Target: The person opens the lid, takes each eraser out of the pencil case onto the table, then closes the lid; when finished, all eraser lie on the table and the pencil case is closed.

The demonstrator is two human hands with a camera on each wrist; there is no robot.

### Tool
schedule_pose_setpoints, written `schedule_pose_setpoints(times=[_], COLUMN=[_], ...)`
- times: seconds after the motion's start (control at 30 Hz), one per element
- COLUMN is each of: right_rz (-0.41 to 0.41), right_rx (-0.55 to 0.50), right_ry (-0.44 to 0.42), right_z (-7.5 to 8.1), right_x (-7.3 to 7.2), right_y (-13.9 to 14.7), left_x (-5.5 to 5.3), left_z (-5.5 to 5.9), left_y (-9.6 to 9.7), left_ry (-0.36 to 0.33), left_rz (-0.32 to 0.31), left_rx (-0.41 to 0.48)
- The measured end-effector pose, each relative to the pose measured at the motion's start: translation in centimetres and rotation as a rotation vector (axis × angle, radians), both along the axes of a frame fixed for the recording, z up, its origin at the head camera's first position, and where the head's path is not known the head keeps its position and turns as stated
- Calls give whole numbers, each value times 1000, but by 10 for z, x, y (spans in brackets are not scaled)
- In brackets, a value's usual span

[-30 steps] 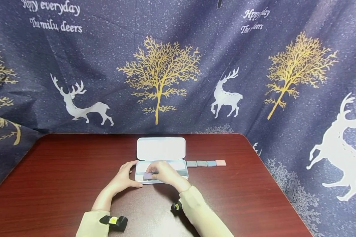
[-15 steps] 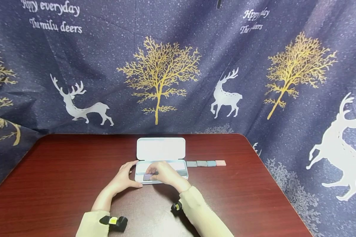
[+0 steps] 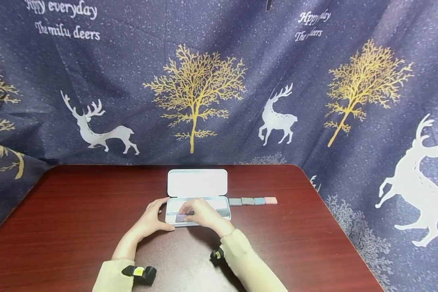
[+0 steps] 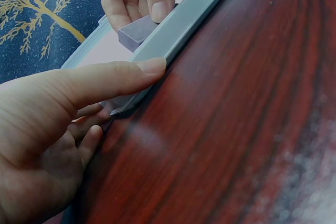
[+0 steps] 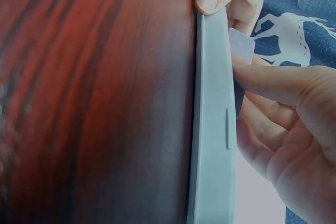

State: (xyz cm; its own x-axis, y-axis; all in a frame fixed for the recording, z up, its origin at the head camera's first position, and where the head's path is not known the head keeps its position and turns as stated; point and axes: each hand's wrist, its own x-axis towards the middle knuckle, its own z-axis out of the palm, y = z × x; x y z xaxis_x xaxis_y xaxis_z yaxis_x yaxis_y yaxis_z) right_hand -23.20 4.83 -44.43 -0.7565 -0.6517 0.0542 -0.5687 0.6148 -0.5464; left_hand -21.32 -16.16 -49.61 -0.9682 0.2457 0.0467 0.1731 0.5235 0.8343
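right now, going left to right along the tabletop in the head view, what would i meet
The person's bare left hand → open white rectangular hinged case → first flat grey rectangular block → second flat grey rectangular block → flat blue rectangular block → flat pink rectangular block.

Left grip (image 3: 149, 219) spread, thumb extended; right grip (image 3: 203, 214) pinching.
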Motion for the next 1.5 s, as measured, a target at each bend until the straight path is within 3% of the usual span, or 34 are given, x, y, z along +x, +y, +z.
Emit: schedule_pose_setpoints(times=[0.37, 0.7, 1.1, 1.37, 1.5], right_rz=[-8, -16, -132, -239, -275], right_rx=[-28, -95, -192, -209, -178], right_ry=[-58, -35, 115, 34, 35], right_z=[-2, 5, 29, 26, 23], right_x=[-2, -3, -11, -15, -15], right_y=[1, 11, 75, 124, 142], left_x=[0, 0, -1, 2, 3], left_z=[2, 1, 1, 1, 2], left_y=[-1, 0, 2, 1, 1], left_ry=[-7, 4, -23, -44, -46], left_rz=[0, -2, 19, 19, 18], left_rx=[4, 0, -25, -29, -26])
